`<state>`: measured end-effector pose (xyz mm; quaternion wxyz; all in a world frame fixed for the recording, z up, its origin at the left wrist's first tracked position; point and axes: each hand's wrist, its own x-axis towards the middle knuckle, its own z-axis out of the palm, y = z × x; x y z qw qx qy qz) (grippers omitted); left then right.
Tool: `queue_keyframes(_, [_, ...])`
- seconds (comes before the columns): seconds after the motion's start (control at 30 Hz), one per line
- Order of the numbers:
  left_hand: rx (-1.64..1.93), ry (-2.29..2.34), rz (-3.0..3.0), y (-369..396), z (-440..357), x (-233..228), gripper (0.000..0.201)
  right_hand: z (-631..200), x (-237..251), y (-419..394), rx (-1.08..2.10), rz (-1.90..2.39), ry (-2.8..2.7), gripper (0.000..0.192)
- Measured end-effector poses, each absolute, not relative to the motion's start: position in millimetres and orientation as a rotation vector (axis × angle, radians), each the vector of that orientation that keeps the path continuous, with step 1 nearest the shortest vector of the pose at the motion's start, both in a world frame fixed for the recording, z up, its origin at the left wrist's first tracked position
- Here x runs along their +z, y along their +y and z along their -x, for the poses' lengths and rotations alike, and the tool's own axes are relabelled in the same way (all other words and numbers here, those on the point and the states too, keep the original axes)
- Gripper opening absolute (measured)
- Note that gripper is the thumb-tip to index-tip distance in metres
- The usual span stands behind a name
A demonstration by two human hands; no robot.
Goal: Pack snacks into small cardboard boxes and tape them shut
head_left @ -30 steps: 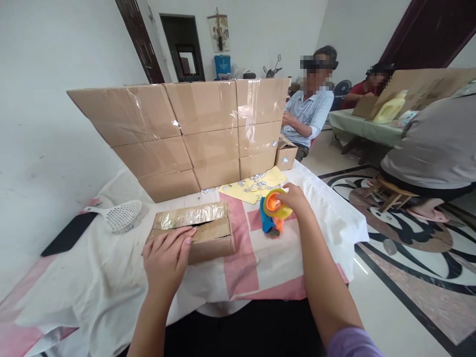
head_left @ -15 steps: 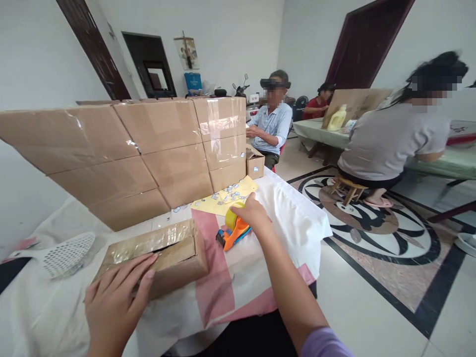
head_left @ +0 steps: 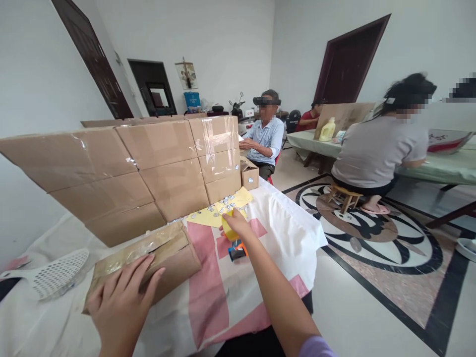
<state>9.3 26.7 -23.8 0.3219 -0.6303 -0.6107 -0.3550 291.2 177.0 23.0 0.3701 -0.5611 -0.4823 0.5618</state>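
My left hand lies over a closed cardboard box, its fingers stretched out across the taped top and the thumb near the front edge. A narrow slit shows between the box's top flaps. To the right, my right hand is closed around a tape dispenser at its yellow tape roll. The dispenser has orange and blue parts and a dark front end, partly hidden by my wrist. Just beyond this hand lies a yellow sheet with small printed stickers or pieces on it.
Stacked cardboard boxes form a wall along the far side of the cloth-covered table. A white perforated paddle lies at left. A small box stands near a seated person. Another person sits on a stool at right.
My right hand has turned the tape dispenser, so its orange side is now mostly hidden behind my wrist. My left hand stays on the box. The whole view has shifted slightly.
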Motion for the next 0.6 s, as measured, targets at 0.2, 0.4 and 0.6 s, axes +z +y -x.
queue_keyframes(0.2, [-1.482,-1.534,1.855,23,-70,-30,0.019,-290,40,164,1.680,0.745,-0.928,0.081])
queue_keyframes(0.4, [-1.470,-2.049,2.248,52,-145,0,0.035,-287,46,156,1.725,0.388,-1.006,0.095])
queue_keyframes(0.6, [-1.940,-2.028,2.391,72,-165,10,0.020,-288,38,158,1.563,0.468,-1.138,0.080])
